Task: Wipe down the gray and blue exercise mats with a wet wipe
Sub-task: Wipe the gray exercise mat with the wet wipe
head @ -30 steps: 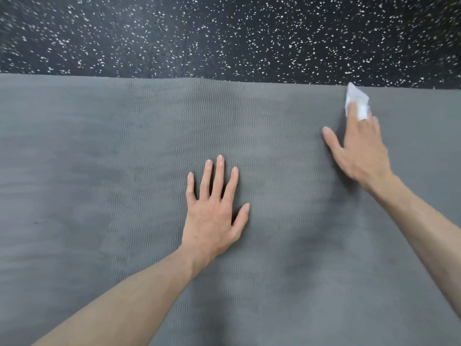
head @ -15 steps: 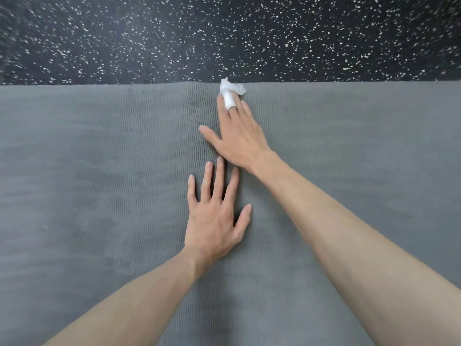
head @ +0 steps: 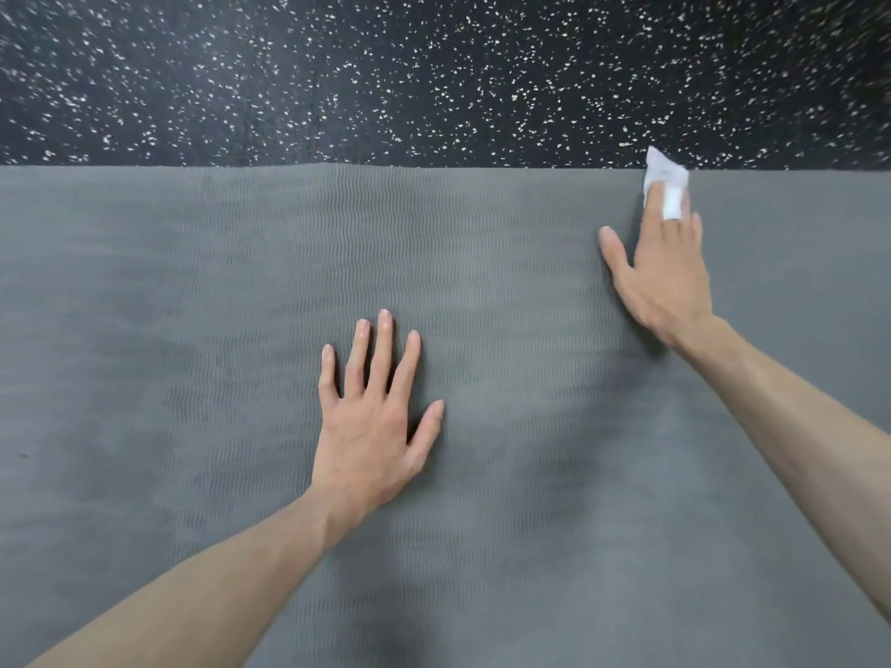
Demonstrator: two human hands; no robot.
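The gray exercise mat (head: 506, 291) with a wavy ribbed surface fills the lower part of the view. My left hand (head: 373, 417) rests flat on its middle, fingers straight and spread. My right hand (head: 663, 277) reaches to the mat's far edge on the right with its fingers stretched out. It holds a white wet wipe (head: 668, 188) threaded between the fingers, under the index finger and over the middle finger, and presses it on the mat at the edge. No blue mat is in view.
Black rubber floor with white speckles (head: 434, 74) lies beyond the mat's far edge. Darker damp-looking patches show on the mat to the left and right of my left forearm.
My right hand swept the wipe along the far edge from the right to the middle, then back to the right. My left hand stayed flat in place.
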